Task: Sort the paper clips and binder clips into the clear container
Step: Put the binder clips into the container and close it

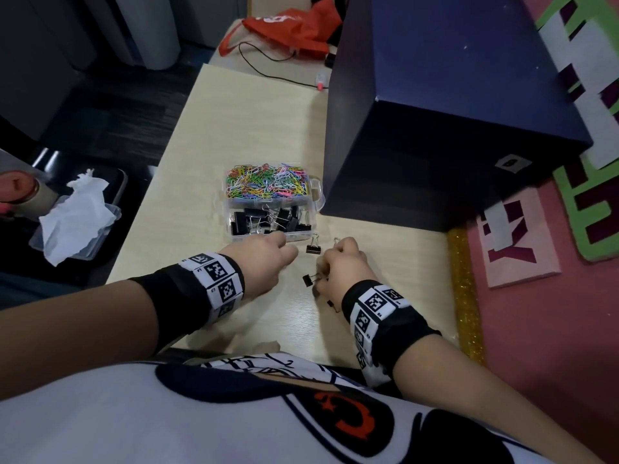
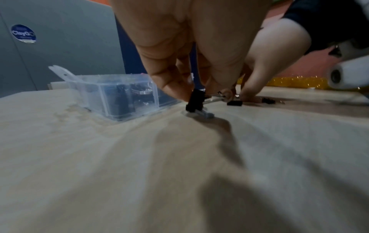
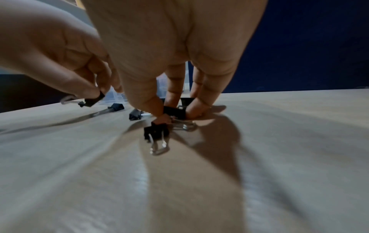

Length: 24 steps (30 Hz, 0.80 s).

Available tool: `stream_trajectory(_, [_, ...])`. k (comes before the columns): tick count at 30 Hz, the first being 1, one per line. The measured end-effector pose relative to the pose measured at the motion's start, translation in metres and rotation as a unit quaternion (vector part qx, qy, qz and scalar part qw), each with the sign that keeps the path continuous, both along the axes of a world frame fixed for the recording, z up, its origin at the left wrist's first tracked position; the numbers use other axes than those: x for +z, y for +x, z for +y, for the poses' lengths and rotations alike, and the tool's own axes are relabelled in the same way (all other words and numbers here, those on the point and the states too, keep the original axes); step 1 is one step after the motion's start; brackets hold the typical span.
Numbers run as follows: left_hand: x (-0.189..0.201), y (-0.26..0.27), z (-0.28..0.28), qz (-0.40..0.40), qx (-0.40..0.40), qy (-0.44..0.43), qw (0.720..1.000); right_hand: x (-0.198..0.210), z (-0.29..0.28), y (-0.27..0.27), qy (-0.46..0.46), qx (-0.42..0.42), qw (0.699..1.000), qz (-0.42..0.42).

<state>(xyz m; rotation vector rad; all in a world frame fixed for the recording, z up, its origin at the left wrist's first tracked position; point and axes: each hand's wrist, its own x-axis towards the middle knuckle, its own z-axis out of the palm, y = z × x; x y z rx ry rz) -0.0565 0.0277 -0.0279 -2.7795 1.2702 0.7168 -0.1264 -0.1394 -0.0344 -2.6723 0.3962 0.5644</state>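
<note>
Right wrist: binder clip (image 3: pixel 156 133) handles camera-ward.

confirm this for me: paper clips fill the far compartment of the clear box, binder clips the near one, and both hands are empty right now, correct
Not quite: the hands are not empty. The left wrist view shows the left hand pinching a black binder clip, and the right wrist view shows the right hand gripping another. The compartments are as you say.

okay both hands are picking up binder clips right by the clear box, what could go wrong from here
1. The right hand pinches a binder clip with another clip lying right against its fingertips; that one could get knocked or dragged along.
2. The left hand holds its clip only at the fingertips, so it might slip.
3. The clear container has paper clips in the far compartment; a careless drop could mix types.
</note>
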Motion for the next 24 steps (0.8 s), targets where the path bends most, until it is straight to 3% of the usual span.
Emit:
stream_trajectory(9, [0.027, 0.033, 0.013, -0.073, 0.081, -0.153, 0.982, 0.002, -0.007, 0.014, 0.025, -0.047, 0.998, -0.023])
stream_trajectory(14, [0.030, 0.051, 0.027, -0.095, 0.149, -0.151, 0.973, 0.022, -0.004, 0.030, 0.062, -0.121, 0.975, -0.175])
stream_trajectory(17, [0.028, 0.047, 0.027, -0.100, 0.129, -0.139, 0.977, 0.039, 0.007, 0.041, 0.120, -0.095, 0.956, -0.251])
stream_trajectory(20, [0.023, 0.032, 0.019, -0.079, 0.061, -0.082, 0.992, 0.045, 0.013, 0.046, 0.131, -0.075, 0.957, -0.249])
stream_trajectory(22, [0.016, 0.021, 0.014, -0.056, 0.008, -0.013, 0.998, 0.040, 0.008, 0.044, 0.090, -0.079, 0.966, -0.229])
stream_trajectory(24, [0.007, 0.009, 0.011, -0.059, -0.038, 0.035, 0.997, 0.031, 0.002, 0.038, 0.006, -0.020, 0.991, -0.131])
